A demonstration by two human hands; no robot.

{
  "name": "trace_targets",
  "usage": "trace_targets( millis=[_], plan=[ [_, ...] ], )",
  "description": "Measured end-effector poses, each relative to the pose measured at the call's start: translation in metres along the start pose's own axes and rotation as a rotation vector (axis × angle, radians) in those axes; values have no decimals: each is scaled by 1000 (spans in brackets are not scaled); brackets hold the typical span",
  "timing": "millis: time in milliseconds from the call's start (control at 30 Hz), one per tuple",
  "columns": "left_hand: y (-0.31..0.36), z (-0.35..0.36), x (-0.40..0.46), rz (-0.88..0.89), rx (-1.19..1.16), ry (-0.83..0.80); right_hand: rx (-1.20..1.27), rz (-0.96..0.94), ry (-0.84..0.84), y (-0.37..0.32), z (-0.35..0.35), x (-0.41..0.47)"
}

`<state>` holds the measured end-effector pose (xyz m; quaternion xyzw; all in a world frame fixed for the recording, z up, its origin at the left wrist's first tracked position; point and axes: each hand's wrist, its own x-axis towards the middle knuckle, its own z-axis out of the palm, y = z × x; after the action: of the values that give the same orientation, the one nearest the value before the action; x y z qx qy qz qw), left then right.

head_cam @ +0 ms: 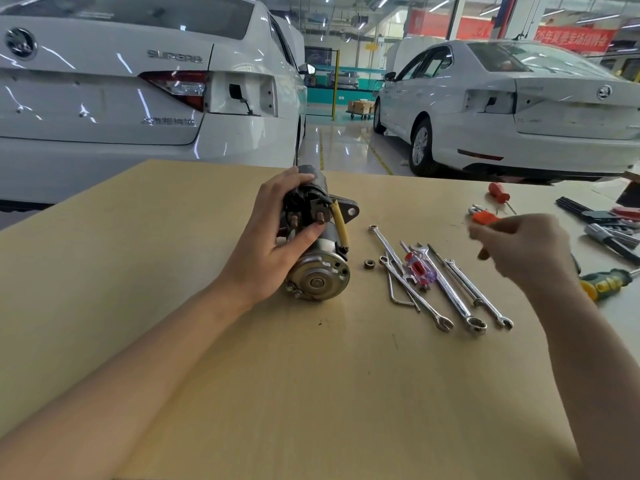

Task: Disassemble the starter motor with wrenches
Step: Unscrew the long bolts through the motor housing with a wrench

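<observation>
The grey metal starter motor (pixel 317 244) lies on the tan wooden table (pixel 311 393), steadied by the left hand (pixel 277 233) curled round it. One brass nut (pixel 368 264) is off; the end cover stays bolted. The right hand (pixel 519 251) grips an orange-handled tool (pixel 485 217) above the steel wrenches (pixel 446 289).

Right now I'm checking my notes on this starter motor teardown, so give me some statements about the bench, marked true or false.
1. The left hand grips the starter motor. True.
2. A loose nut lies on the table between the motor and the wrenches. True.
3. The right hand holds a wrench. False: it is blurred, something orange showing by its fingers; the wrenches lie on the table.
4. The motor's cable is blue. False: yellow.
</observation>
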<state>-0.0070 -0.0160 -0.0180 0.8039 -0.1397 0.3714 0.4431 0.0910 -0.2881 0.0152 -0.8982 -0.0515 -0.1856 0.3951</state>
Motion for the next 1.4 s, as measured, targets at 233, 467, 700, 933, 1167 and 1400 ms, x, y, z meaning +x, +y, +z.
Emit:
trace_targets(
  millis=[233,467,700,933,1167,1400],
  plan=[
    [-3,0,1,1,-8,-5,140,-38,-71,-2,-1,-1],
    [-3,-1,1,-9,30,26,-92,-1,-648,-15,5,-15],
    [-5,-4,3,-18,2,18,-151,50,-708,-19,17,-19],
    [-1,-3,4,-76,-78,11,-190,35,-760,-22,17,-20],
    [0,-3,4,-60,-51,-6,684,149,-790,-43,13,-29],
    [2,-2,3,-110,-80,-17,819,136,-651,-48,23,-36]
  ],
)
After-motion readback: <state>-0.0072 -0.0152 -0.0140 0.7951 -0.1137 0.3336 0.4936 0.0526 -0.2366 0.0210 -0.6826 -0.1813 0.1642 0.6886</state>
